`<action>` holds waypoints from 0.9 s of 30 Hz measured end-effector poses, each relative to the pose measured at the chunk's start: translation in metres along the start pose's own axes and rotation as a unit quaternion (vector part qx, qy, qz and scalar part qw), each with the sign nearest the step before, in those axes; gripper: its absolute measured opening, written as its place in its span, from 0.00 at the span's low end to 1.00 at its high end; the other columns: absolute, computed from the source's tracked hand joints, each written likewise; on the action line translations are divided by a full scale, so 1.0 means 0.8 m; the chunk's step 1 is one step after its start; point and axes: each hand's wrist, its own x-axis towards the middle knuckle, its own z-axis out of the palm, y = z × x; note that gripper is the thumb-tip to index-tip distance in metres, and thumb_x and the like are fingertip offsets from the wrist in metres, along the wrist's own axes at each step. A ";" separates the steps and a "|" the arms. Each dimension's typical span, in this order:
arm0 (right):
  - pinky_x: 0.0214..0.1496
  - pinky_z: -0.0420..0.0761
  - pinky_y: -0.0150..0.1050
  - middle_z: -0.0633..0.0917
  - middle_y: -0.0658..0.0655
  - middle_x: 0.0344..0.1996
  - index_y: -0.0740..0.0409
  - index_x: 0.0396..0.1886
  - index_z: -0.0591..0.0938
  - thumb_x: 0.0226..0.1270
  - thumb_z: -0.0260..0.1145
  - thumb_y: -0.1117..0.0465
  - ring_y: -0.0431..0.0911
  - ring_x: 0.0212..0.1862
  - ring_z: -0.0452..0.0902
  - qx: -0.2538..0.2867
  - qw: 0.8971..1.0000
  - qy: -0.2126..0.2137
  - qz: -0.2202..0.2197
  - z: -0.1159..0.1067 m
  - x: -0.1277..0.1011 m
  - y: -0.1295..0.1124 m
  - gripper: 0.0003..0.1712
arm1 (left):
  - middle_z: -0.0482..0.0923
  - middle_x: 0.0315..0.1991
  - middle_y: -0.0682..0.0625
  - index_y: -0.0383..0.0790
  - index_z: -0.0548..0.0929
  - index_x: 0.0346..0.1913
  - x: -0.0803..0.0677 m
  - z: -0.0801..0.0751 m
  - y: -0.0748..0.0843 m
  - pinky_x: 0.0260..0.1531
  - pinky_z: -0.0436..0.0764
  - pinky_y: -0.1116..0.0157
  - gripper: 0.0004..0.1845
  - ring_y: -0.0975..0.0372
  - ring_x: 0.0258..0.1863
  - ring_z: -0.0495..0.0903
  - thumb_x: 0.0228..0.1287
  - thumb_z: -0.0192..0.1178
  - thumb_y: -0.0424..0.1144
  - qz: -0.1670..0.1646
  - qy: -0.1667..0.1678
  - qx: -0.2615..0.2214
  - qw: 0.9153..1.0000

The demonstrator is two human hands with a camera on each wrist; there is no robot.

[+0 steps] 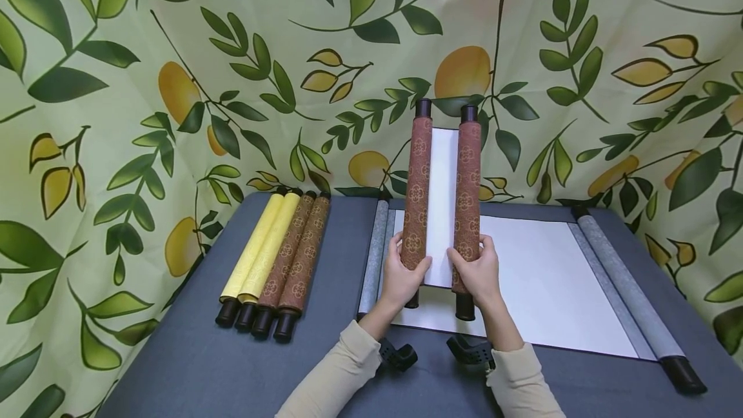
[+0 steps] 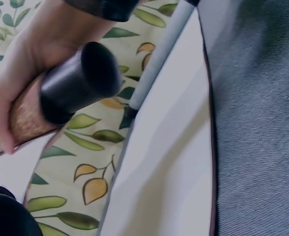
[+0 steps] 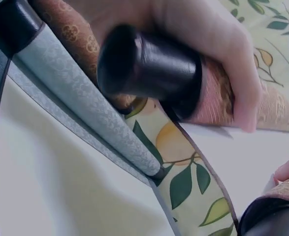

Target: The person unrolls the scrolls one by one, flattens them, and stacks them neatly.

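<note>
Rolls of yellow brocade [image 1: 271, 245] and rolls of brown brocade [image 1: 306, 250] lie side by side on the bench [image 1: 174, 353], left in the frame. Mid-frame, the left grip [image 1: 402, 276] is wrapped round the left roller [image 1: 418, 186] of a red-brown scroll [image 1: 443, 205], the right grip [image 1: 478, 273] round its right roller [image 1: 467, 186], all held above a grey-bordered scroll [image 1: 557, 282] spread toward the frame's right. I'd keep the rollers parallel, turning them evenly, the white strip [image 1: 442, 237] taut and uncreased.
</note>
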 end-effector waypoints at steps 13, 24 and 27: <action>0.41 0.73 0.28 0.76 0.67 0.55 0.61 0.65 0.67 0.66 0.64 0.57 0.47 0.47 0.74 -0.038 0.997 -0.037 0.054 -0.015 0.007 0.001 0.31 | 0.74 0.54 0.31 0.27 0.66 0.65 0.008 -0.013 0.000 0.47 0.81 0.53 0.33 0.45 0.51 0.79 0.58 0.63 0.36 -0.071 -0.040 0.029 0.996; 0.42 0.70 0.29 0.74 0.71 0.57 0.69 0.67 0.64 0.67 0.60 0.64 0.54 0.52 0.72 -0.031 0.996 -0.008 0.087 -0.023 0.010 0.002 0.31 | 0.74 0.54 0.29 0.24 0.62 0.66 0.007 -0.009 -0.003 0.51 0.79 0.50 0.33 0.43 0.51 0.78 0.59 0.60 0.30 -0.069 -0.038 0.027 0.996; 0.43 0.70 0.29 0.73 0.72 0.57 0.71 0.68 0.63 0.67 0.59 0.65 0.56 0.53 0.72 -0.022 0.997 -0.002 0.076 -0.021 0.010 0.004 0.31 | 0.71 0.56 0.28 0.24 0.58 0.67 0.006 -0.007 -0.005 0.53 0.78 0.49 0.32 0.43 0.53 0.77 0.62 0.56 0.29 -0.051 -0.042 0.021 0.998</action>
